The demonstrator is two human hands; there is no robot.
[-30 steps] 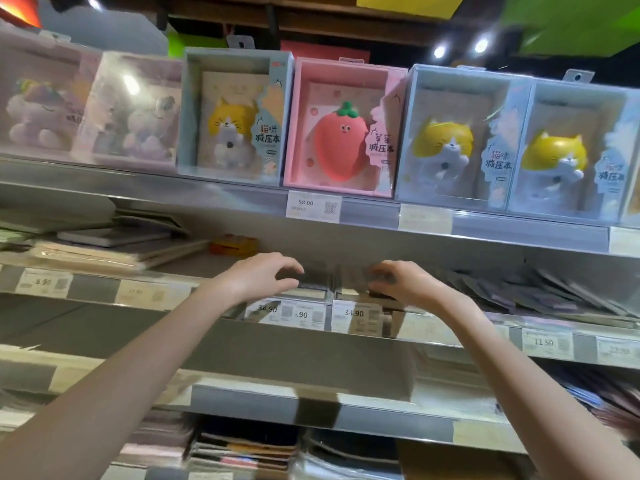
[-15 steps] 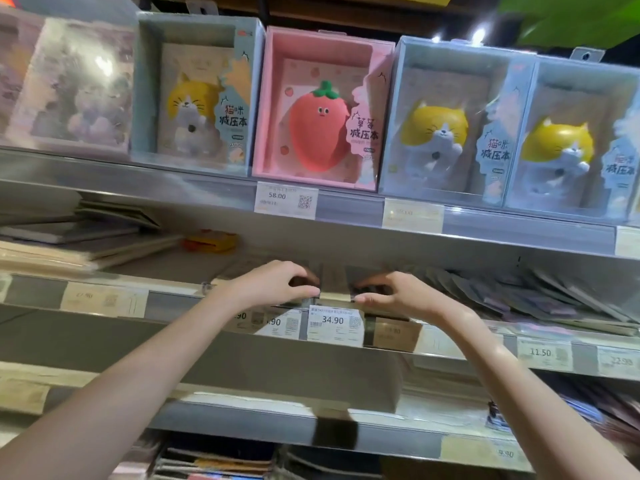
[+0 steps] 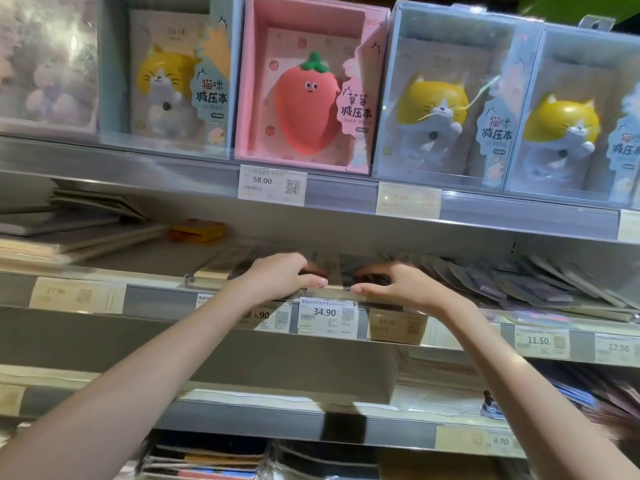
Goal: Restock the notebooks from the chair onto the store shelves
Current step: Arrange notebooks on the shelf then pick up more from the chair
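Both my hands reach to the front of the middle shelf [image 3: 159, 298]. A row of dark flat notebooks [image 3: 335, 269] lies there above the 34.90 price tag [image 3: 327, 317]. My left hand [image 3: 285, 276] grips the left part of the stack, fingers curled over the top and thumb at the front edge. My right hand [image 3: 398, 285] holds the right part the same way. The covers under the fingers are mostly hidden. The chair is out of view.
Boxed cat notebooks [image 3: 446, 98] and a pink strawberry box [image 3: 308, 88] stand on the shelf above. Fanned dark notebooks [image 3: 512, 282] lie to the right, pale stacked notebooks [image 3: 69, 237] and a yellow item [image 3: 197, 231] to the left. More stacks fill the lower shelves [image 3: 207, 459].
My hands have drawn closer together on the notebooks at the shelf front. The view has shifted so the shelves appear further left and higher.
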